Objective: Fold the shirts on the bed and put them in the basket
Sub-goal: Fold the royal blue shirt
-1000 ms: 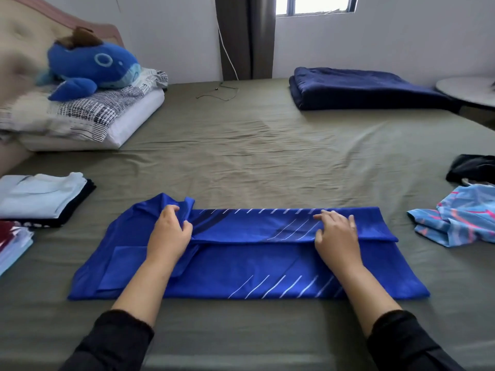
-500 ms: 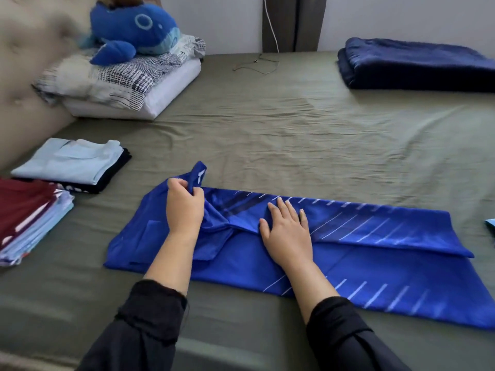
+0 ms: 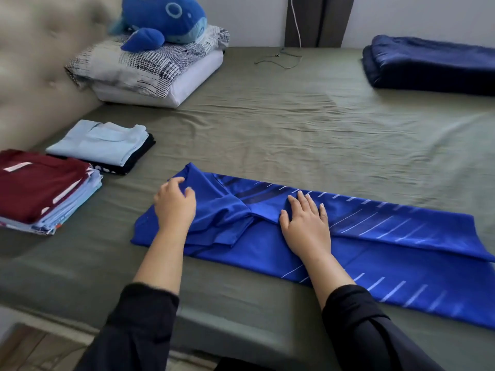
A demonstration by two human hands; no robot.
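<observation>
A royal-blue shirt (image 3: 375, 253) with white dashed stripes lies folded lengthwise into a long band across the near side of the bed (image 3: 294, 135). My left hand (image 3: 174, 207) sits at the band's left end, fingers curled round a bunched fold of blue cloth. My right hand (image 3: 305, 223) lies flat on the shirt's middle, fingers straight, pressing the fabric down. Two stacks of folded shirts stand at the left: a maroon-topped pile (image 3: 40, 188) and a light-blue-topped pile (image 3: 101, 143). No basket is in view.
Pillows (image 3: 150, 73) with a blue plush whale (image 3: 163, 20) lie at the head of the bed, against a padded headboard (image 3: 34, 76). A folded navy blanket (image 3: 434, 65) sits far right. A thin cable (image 3: 281, 57) trails on the sheet. Floor shows at bottom left.
My view swung left, bringing the folded piles in. My right hand slid from the shirt's right part to its middle. My left hand keeps hold of the left end, now bunched.
</observation>
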